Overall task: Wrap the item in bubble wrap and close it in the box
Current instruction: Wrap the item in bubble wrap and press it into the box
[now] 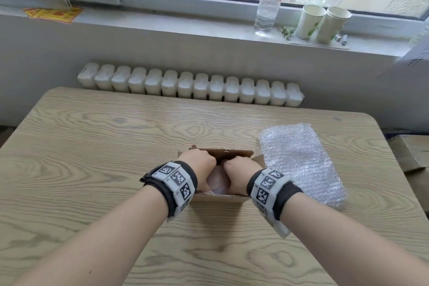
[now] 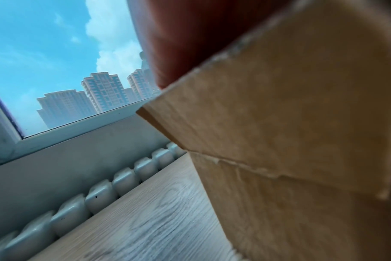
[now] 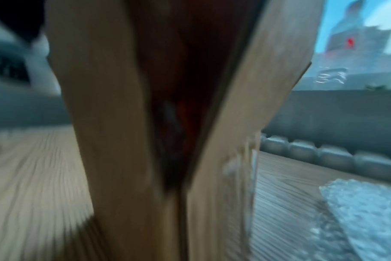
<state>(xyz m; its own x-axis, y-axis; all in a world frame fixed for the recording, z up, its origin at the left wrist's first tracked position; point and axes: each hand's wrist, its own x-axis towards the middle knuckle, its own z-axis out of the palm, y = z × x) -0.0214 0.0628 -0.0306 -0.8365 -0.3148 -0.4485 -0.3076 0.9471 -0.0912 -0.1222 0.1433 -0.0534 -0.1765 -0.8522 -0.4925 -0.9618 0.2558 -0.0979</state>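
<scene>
Beneath a window with a radiator (image 1: 190, 87) under its sill stands a pale wood-grain worktop (image 1: 92, 146), and on it, near the front middle, an open cardboard box (image 1: 229, 153) with its flaps up. Both hands reach down into the box from above. The left hand (image 1: 200, 169) and the right hand (image 1: 241, 175) sit side by side, knuckles up, fingers curled downward into the opening. Between them shows a pale bundle in bubble wrap (image 1: 218, 183), lying inside the box. The fingertips are hidden below the rim, so I cannot tell whether they grip the bundle or only press on it. A loose sheet of bubble wrap (image 1: 299, 160) lies flat on the worktop just to the right of the box. On the sill stand a clear plastic bottle (image 1: 270, 4) and two paper cups (image 1: 323, 23).
</scene>
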